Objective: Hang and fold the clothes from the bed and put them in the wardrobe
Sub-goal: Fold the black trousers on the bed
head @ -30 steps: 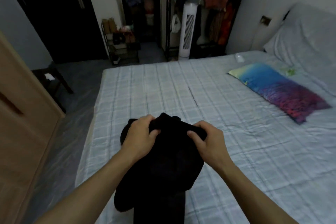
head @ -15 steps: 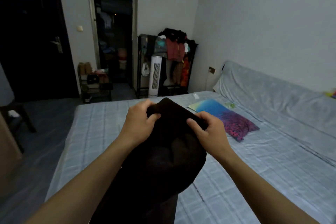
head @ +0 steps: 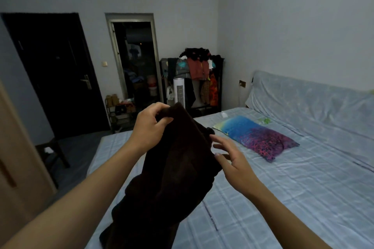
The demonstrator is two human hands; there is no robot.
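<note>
Left hand [head: 150, 125] is raised in front of the chest, forearm reaching up from the lower left, fingers and thumb curled over the top edge of a dark garment [head: 172, 178] and pinching it there. That garment hangs down from this grip in a heavy bunch over the near edge of the bed [head: 283, 198], its lower end dropping out of view at the bottom. Right hand [head: 232, 159] sits just beside the garment's right edge, lower than the left, forearm coming in from the lower right. Its fingers are spread and only slightly bent, released, with the fingertips at or just off the cloth; I cannot tell whether they touch it.

Past the hands, the bed is covered with a pale blue checked sheet. A pillow [head: 257, 137] in blue and purple lies flat on it to the right, near the covered headboard [head: 313, 95]. At the left edge stands a tan wooden panel [head: 18, 157], and beside it on the floor a dark stool [head: 53, 151].

Against the far wall, a clothes rack [head: 200, 75] stands in the corner, piled and hung with red, orange and dark clothing, with a white tower fan [head: 179, 92] in front of it. Left of that is an open doorway [head: 134, 62] into a dim room, a low shoe shelf [head: 119, 111] near it, and then a dark door [head: 54, 75] with a metal handle.
</note>
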